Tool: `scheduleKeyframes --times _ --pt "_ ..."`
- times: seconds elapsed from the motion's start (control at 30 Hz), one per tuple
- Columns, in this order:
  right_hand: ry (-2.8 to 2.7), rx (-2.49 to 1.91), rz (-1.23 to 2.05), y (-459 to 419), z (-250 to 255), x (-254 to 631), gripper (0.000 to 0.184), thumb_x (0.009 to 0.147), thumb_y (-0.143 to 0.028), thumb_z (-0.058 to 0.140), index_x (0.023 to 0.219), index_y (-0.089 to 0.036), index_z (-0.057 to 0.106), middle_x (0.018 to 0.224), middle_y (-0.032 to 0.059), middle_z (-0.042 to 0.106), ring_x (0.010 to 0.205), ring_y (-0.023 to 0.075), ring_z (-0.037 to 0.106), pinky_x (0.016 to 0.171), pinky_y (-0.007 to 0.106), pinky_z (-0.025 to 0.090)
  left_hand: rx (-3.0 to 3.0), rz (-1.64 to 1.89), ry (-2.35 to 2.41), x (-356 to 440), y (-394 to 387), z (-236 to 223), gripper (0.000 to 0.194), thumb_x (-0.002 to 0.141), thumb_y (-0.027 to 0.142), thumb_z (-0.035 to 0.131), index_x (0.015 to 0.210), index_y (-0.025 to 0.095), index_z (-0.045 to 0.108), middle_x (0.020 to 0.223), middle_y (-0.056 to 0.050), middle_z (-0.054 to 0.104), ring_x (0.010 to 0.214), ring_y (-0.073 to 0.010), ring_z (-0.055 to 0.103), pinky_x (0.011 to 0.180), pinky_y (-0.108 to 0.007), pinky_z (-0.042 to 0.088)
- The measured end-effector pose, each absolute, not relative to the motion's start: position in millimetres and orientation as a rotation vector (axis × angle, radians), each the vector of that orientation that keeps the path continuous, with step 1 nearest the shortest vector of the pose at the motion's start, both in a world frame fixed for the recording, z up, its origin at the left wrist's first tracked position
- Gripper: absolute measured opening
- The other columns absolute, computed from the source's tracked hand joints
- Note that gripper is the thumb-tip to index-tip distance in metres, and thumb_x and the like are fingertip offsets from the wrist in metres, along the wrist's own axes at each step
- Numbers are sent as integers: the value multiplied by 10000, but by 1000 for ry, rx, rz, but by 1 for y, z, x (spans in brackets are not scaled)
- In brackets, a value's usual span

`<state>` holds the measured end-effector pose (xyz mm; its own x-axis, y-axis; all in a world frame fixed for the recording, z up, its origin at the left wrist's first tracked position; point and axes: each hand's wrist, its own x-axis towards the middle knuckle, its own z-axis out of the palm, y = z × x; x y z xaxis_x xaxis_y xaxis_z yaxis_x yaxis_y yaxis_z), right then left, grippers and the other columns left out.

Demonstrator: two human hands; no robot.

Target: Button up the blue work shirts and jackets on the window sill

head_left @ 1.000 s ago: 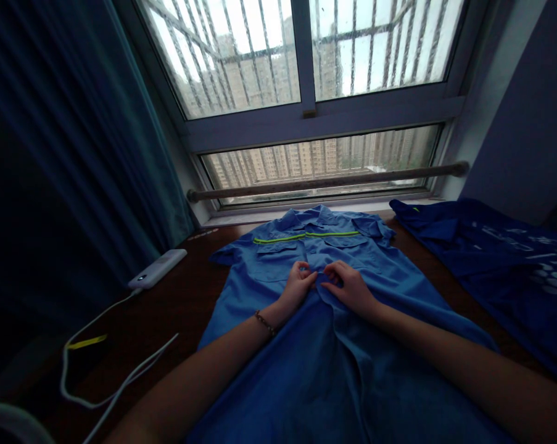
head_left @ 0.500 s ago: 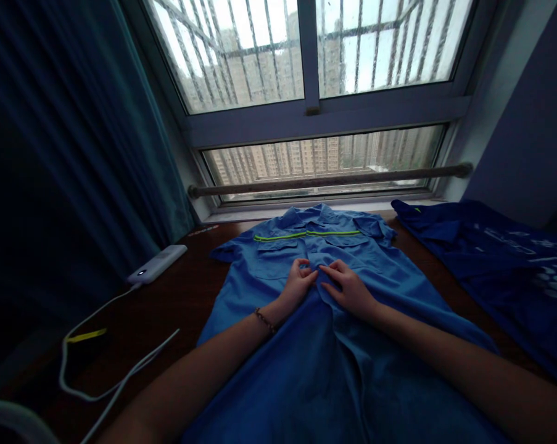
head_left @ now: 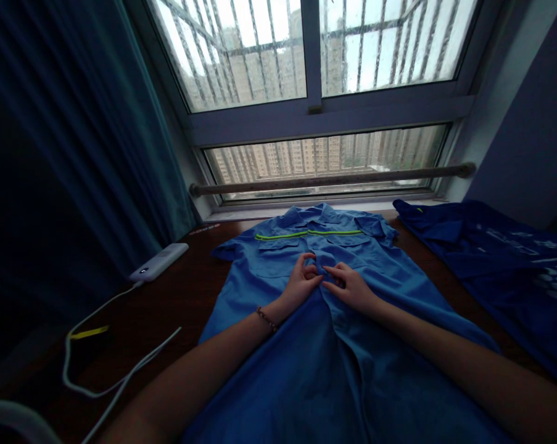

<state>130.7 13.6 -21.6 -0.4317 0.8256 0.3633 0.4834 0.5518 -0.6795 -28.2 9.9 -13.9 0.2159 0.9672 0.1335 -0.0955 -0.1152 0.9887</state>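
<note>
A light blue short-sleeved work shirt (head_left: pixel 259 296) lies spread out, collar toward the window, with a yellow-green stripe across its chest above two flap pockets. At the front placket, just below the pockets, my left hand (head_left: pixel 302 280) pinches the fabric edge, its index finger arched. Close on the other side, my right hand (head_left: pixel 350 287) grips the placket between thumb and fingers. The fingertips of both hands almost meet. Any button between them is too small to make out. Below the hands the placket hangs partly apart in a fold.
A darker blue garment (head_left: pixel 482 253) with white print lies on the right of the brown wooden surface (head_left: pixel 185 290). At left are a white power bank (head_left: pixel 160 262), its white cable (head_left: pixel 134 370) and a yellow strip (head_left: pixel 89 333). A curtain (head_left: pixel 134 154) and a barred window stand beyond.
My left index finger has lifted and arched higher over the placket. My right hand's fingers have shifted slightly and drawn closer together. The shirt stays in place.
</note>
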Motion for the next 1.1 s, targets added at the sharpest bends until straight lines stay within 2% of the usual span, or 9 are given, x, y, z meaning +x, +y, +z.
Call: scheduleKeyframes --times 0.17,0.27,0.4,0.63,0.8,0.87,0.97,1.03,1.1 --pt "-2030 -1110 609 12 -11 132 390 755 -300 546 1118 -157 532 836 39 498 668 120 497 623 243 418 1423 1171 1021 -31 15 -18 519 642 234 650 1076 185 370 613 61 504 515 -76 512 497 -176 376" --pt "-2011 -1199 502 -7 4 128 233 794 -300 484 945 -148 575 810 42 521 704 129 501 651 241 395 1506 1111 1054 -36 25 -23 490 642 265 655 1053 170 404 621 46 524 528 -88 527 510 -192 397" --pt "-2280 -1320 500 -43 13 116 254 744 -407 513 768 -155 539 723 37 538 648 146 495 570 245 349 1619 1035 1054 -45 40 -27 485 640 292 661 1042 160 425 628 40 526 536 -90 525 504 -190 398" --pt "-2402 -1529 421 -56 17 120 177 669 -232 496 813 -132 526 806 85 550 711 170 510 599 249 340 1802 895 1063 -49 61 -16 418 664 267 632 1020 137 457 664 16 551 569 -93 517 527 -194 396" --pt "-2350 -1568 470 -50 15 139 140 641 -186 505 753 -132 570 781 83 573 707 170 521 588 243 332 1896 908 1346 -33 53 2 437 598 124 629 1004 139 470 628 20 534 591 -130 522 572 -231 398" --pt "-2250 -1556 582 -46 8 144 118 635 -197 518 709 -142 593 727 57 590 676 159 526 562 235 326 1938 915 1388 -25 34 6 518 590 94 613 1074 137 433 649 5 541 632 -156 537 623 -261 405" --pt "-1987 -1492 952 -37 0 149 123 630 -210 524 654 -139 621 618 18 596 591 131 519 525 222 333 2051 960 1414 -17 -4 8 576 608 110 600 1140 132 381 877 -76 556 836 -202 536 762 -320 395" --pt "-1718 -1413 1242 -31 -1 151 144 629 -210 516 649 -127 632 558 4 583 537 117 509 512 217 355 2136 1012 1472 -16 -27 6 430 664 142 558 1074 146 429 981 -95 522 923 -210 499 820 -344 369" --pt "-1457 -1344 1435 -27 0 155 165 627 -221 512 666 -124 639 525 -5 576 500 114 509 508 222 385 2211 948 1484 -17 -41 1 234 717 187 520 948 162 495 927 -73 529 875 -203 499 787 -338 378"
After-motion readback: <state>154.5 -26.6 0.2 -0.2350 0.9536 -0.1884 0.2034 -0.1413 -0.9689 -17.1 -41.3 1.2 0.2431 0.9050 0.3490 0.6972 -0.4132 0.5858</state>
